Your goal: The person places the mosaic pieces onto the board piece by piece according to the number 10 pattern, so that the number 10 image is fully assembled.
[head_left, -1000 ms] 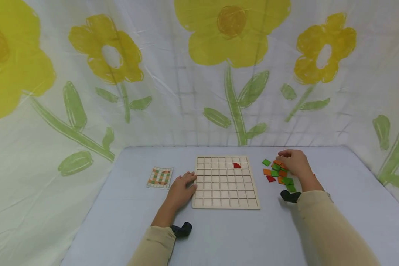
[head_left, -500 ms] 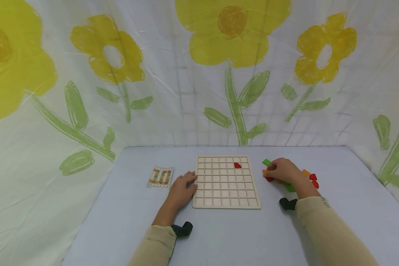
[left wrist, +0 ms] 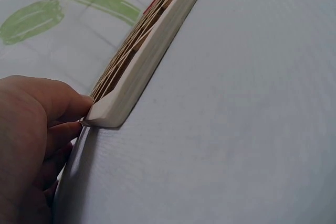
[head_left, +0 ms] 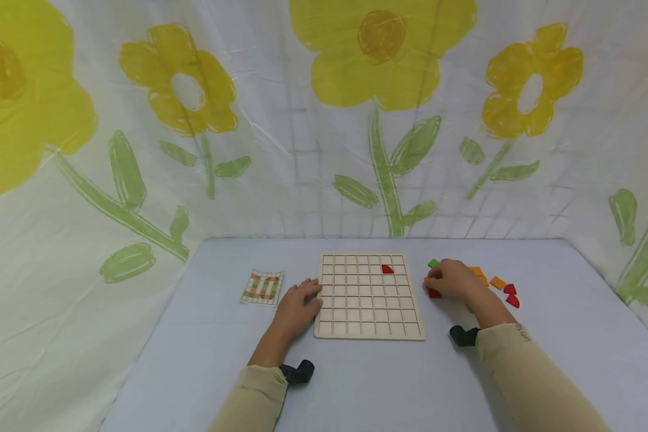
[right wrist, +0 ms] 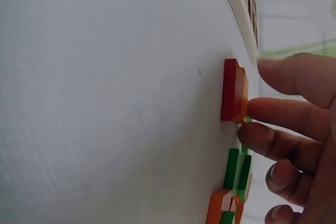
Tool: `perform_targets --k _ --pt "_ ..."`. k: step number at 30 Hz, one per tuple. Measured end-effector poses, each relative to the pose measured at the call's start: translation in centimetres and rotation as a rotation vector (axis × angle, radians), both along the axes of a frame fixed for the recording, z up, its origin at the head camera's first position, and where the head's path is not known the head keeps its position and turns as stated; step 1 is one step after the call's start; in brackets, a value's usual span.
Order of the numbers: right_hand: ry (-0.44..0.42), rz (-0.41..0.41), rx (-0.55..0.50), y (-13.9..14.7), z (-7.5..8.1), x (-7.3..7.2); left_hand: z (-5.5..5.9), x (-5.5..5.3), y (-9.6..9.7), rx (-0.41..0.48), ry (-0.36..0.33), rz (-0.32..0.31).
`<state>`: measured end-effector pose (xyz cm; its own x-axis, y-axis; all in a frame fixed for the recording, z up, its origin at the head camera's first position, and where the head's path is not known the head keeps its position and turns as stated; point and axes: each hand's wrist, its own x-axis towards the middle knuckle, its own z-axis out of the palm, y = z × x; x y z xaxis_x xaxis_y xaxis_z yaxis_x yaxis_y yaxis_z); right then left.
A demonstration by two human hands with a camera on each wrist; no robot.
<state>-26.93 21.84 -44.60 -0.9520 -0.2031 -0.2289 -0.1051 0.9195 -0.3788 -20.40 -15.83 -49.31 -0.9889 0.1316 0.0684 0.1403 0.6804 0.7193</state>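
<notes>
My left hand [head_left: 297, 309] rests at the left side of a pale wooden grid board [head_left: 369, 333], fingers extended. In the left wrist view, a thumb [left wrist: 73, 100] touches the board's corner [left wrist: 110, 111]. My right hand [head_left: 456, 281] is over a pile of small tiles, right of the board. In the right wrist view, its thumb and index finger are apart, the index fingertip at an orange tile [right wrist: 244, 95] beside a red tile [right wrist: 229, 90]. Green tiles [right wrist: 232, 169] lie below its fingers, and the hand hides part of the pile in the head view.
One red quarter-round piece [head_left: 387, 269] sits in the board's upper right. A printed pattern card [head_left: 262, 287] lies left of the board. Two red pieces [head_left: 512, 300] and an orange tile [head_left: 498, 282] lie right of my right hand. A flower-printed curtain [head_left: 281, 198] stands behind the table.
My right hand has come down and left from the far side of the pile to its left side, shifting some tiles. Red pieces on the right now show. My left hand stays at the board.
</notes>
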Motion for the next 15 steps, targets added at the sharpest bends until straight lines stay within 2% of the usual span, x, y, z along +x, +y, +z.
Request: perform_targets --k 9,15 --pt "-0.004 -0.032 0.004 -1.0 -0.1 0.0 -0.2 -0.1 -0.1 -0.001 0.005 -0.005" --pt "0.122 0.046 0.038 -1.9 0.2 0.0 0.0 0.0 0.0 0.008 -0.005 0.002"
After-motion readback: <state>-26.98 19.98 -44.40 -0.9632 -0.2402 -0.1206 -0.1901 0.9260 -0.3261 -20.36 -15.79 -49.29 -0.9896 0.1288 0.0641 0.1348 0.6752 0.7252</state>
